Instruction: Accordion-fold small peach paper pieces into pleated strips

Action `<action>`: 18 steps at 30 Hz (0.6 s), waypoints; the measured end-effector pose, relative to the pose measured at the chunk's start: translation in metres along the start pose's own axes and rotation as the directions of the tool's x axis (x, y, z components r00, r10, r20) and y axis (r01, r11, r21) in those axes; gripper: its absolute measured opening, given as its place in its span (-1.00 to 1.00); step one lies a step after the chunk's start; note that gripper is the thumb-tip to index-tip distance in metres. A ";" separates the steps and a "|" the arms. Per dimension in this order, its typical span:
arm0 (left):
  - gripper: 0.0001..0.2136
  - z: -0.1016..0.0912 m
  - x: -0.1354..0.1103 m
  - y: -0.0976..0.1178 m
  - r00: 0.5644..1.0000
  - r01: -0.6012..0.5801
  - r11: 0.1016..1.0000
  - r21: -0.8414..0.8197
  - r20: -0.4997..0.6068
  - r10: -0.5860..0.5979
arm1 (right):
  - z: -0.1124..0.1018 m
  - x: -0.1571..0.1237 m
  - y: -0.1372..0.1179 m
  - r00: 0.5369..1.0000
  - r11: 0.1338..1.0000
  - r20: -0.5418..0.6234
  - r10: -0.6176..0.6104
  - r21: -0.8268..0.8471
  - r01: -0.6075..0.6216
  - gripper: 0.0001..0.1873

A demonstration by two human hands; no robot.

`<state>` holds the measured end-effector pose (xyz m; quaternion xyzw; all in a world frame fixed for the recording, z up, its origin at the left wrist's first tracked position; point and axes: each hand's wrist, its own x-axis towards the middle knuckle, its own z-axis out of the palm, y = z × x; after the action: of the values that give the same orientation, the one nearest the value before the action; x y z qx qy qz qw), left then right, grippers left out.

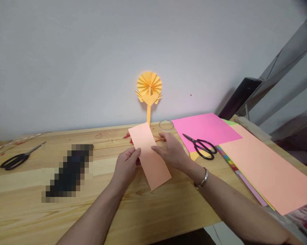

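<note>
A peach-coloured strip of paper [150,160] is held up above the wooden table, tilted to one side. My left hand [127,161] pinches its left edge, thumb on the front and fingers behind. At the right edge, my right hand [171,148] has its thumb on the paper; its fingers are bent, partly past the edge. Behind the strip, an orange folded-paper flower [149,86] on a stem leans upright against the wall, the lower end of its stem meeting the strip's top edge in view.
Black-handled scissors [203,147] lie on a pink sheet [206,129] to the right, beside a stack of coloured paper [268,170]. Another pair of scissors [17,159] and a pixelated dark object [68,173] lie left. A thin ring [166,125] rests near the wall.
</note>
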<state>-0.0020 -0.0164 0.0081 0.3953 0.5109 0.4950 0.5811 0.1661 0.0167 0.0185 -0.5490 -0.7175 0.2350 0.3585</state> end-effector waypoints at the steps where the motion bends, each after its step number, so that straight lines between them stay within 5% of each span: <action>1: -0.74 0.000 0.000 0.001 1.000 -0.002 1.000 -0.003 -0.004 0.002 | -0.004 0.003 0.003 0.986 0.992 0.132 0.099 0.064 -0.108 -0.48; 4: -0.72 -0.001 0.000 0.003 1.000 -0.008 1.000 -0.014 -0.024 0.008 | -0.011 0.005 0.012 0.856 0.922 0.503 0.119 0.265 -0.284 -0.68; 6: -0.71 -0.003 0.000 0.002 0.999 -0.024 0.999 -0.044 -0.035 0.023 | -0.011 0.004 0.015 0.809 0.863 0.576 0.115 0.346 -0.369 -0.75; 12: -0.63 -0.002 -0.001 -0.003 0.988 0.087 0.989 -0.119 0.137 -0.070 | 0.004 0.003 0.012 0.859 0.737 0.481 0.172 0.515 -0.437 -0.81; 18: -0.57 0.003 -0.003 -0.013 0.962 0.182 0.983 -0.039 0.213 -0.169 | 0.005 0.002 0.013 0.920 0.795 0.351 0.176 0.500 -0.343 -0.81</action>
<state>0.0035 -0.0221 -0.0035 0.3812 0.4655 0.4119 0.6844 0.1699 0.0224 0.0060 -0.4760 -0.5800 0.5559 0.3577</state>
